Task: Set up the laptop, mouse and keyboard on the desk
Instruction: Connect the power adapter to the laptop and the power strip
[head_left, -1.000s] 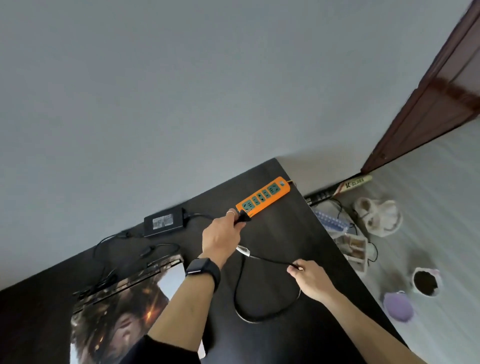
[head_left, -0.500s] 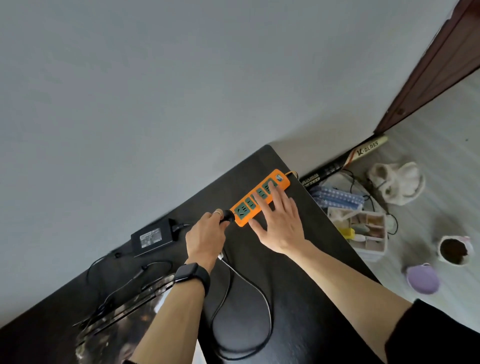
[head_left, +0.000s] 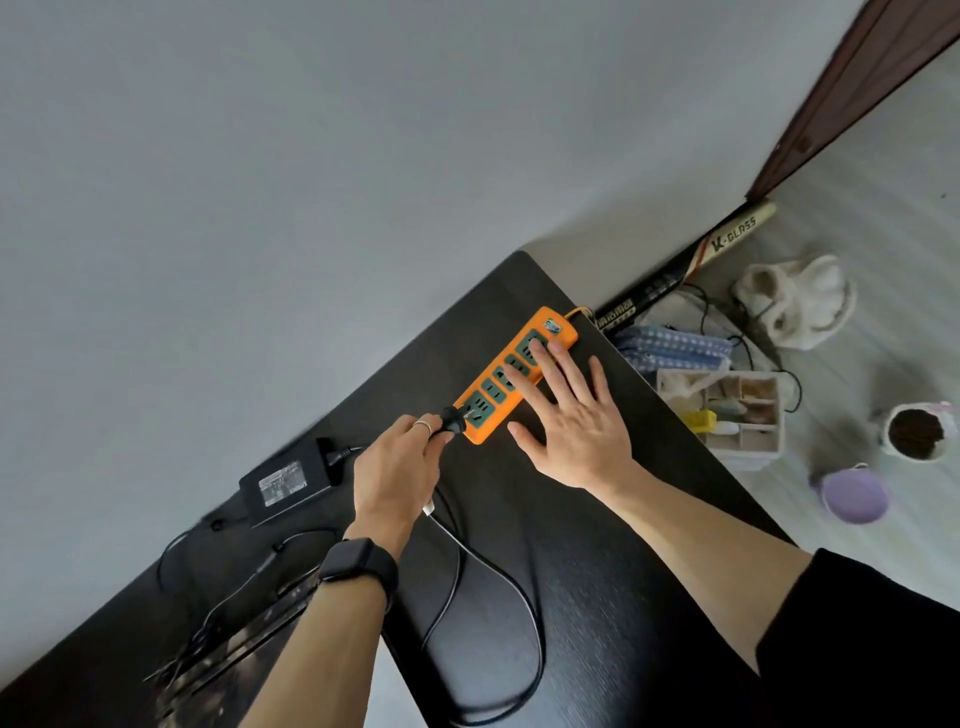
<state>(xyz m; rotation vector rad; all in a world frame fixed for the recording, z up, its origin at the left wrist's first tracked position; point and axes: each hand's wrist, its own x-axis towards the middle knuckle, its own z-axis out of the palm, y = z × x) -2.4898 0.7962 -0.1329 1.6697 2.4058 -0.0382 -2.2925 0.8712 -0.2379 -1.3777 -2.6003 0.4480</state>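
Laptop charger plug (head_left: 451, 420), pinched in my left hand (head_left: 397, 473), meets the nearest socket of the orange power strip (head_left: 488, 400), which runs diagonally away to the right across the desk (head_left: 597, 571) under my flat, open right hand (head_left: 576, 421).

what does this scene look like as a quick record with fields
left hand: pinches plug
plug: at strip's end socket, prongs partly showing
right hand: flat, fingers pressing on strip
strip: orange, on desk near its corner
adapter: on desk by the wall
cable: loops on desk below the hands
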